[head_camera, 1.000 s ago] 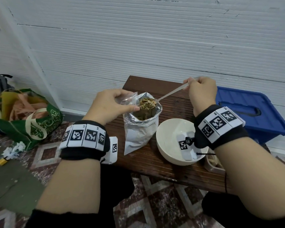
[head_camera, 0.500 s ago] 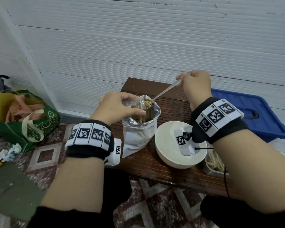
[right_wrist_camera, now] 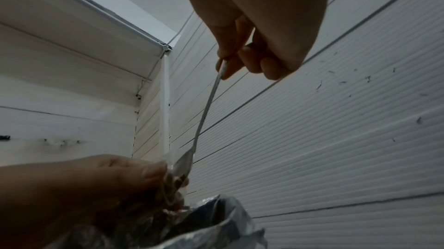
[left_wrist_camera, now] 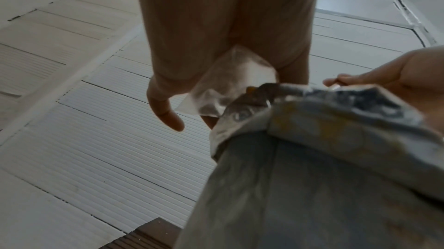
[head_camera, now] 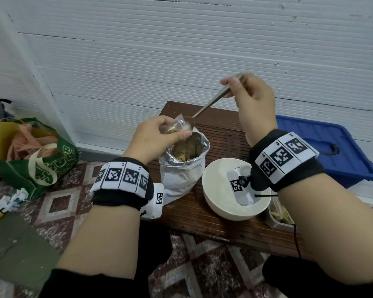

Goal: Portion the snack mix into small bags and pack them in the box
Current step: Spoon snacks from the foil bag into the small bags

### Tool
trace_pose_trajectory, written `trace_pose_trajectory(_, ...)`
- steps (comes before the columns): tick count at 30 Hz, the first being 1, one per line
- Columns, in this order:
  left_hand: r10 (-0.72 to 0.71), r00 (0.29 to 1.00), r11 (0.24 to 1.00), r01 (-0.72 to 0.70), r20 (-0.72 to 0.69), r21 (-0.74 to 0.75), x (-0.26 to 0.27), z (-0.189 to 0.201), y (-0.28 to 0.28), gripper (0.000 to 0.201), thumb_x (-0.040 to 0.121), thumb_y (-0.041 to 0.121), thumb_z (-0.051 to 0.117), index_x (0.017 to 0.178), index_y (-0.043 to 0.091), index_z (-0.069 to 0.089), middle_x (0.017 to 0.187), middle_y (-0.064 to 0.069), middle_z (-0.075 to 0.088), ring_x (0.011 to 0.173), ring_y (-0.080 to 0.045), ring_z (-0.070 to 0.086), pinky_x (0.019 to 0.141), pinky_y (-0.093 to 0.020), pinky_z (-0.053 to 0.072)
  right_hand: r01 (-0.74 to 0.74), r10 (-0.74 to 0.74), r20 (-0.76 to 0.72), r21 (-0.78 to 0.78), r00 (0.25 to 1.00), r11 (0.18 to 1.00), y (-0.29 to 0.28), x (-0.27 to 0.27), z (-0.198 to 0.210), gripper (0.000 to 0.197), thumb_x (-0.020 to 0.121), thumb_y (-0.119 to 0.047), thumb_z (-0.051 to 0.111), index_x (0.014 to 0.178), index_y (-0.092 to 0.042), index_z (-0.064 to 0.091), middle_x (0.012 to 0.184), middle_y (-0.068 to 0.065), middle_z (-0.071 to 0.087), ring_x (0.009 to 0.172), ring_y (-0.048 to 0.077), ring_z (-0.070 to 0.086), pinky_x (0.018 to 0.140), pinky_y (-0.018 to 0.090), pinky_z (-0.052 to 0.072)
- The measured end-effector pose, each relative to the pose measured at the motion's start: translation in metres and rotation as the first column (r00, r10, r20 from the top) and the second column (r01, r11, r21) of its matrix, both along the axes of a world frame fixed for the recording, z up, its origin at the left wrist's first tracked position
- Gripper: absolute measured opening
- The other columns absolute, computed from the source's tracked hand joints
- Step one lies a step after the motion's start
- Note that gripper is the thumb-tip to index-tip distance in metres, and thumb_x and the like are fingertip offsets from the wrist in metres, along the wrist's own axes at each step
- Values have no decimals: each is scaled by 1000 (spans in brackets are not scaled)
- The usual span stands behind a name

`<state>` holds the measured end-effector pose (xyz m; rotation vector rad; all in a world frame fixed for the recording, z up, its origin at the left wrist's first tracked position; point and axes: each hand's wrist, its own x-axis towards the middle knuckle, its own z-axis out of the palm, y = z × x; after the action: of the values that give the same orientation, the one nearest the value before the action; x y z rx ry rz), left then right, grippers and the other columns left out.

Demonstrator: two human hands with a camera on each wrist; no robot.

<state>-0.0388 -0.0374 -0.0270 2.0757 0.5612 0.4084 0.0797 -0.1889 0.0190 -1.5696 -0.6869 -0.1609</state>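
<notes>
A silver foil bag (head_camera: pixel 182 168) of brown snack mix stands open on the wooden table (head_camera: pixel 215 220). Just above its mouth my left hand (head_camera: pixel 159 138) pinches a small clear plastic bag (head_camera: pixel 179 126), also seen in the left wrist view (left_wrist_camera: pixel 230 82). My right hand (head_camera: pixel 250 97) grips a metal spoon (head_camera: pixel 211 103) by the handle, tilted steeply down, its bowl at the small bag's opening (right_wrist_camera: pixel 183 162). A blue lidded box (head_camera: pixel 325 153) sits to the right of the table.
A white bowl (head_camera: pixel 215 196) stands right of the foil bag, under my right wrist. A metal tin (head_camera: pixel 278 218) with snack pieces sits at the table's right edge. A green tote bag (head_camera: pixel 30 155) lies on the tiled floor at left. White panelled wall behind.
My right hand has risen and tipped the spoon steeply; the scoop of snack mix has gone from over the foil bag to the small clear bag's opening. My left hand lifted that bag slightly.
</notes>
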Motion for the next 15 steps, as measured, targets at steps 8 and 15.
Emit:
trace_pose_trajectory(8, 31, 997, 992, -23, 64, -126, -6, -1, 8, 31, 68, 47, 79, 88, 34, 60, 97, 13, 65, 101, -5, 61, 93, -29, 51, 233, -236, 32, 77, 971, 969, -12, 5, -1, 21, 97, -14, 49, 82, -19, 62, 75, -14, 61, 69, 0, 58, 73, 18, 49)
trace_pose_trajectory(15, -19, 997, 986, 31, 80, -161, -9, 1, 3, 23, 76, 35, 78, 79, 36, 56, 86, 20, 60, 85, 13, 52, 73, -10, 41, 7, 81, 219, -374, 972, 927, -1, -15, -39, 16, 94, -19, 57, 96, -14, 72, 85, -6, 69, 77, 1, 58, 70, 8, 40)
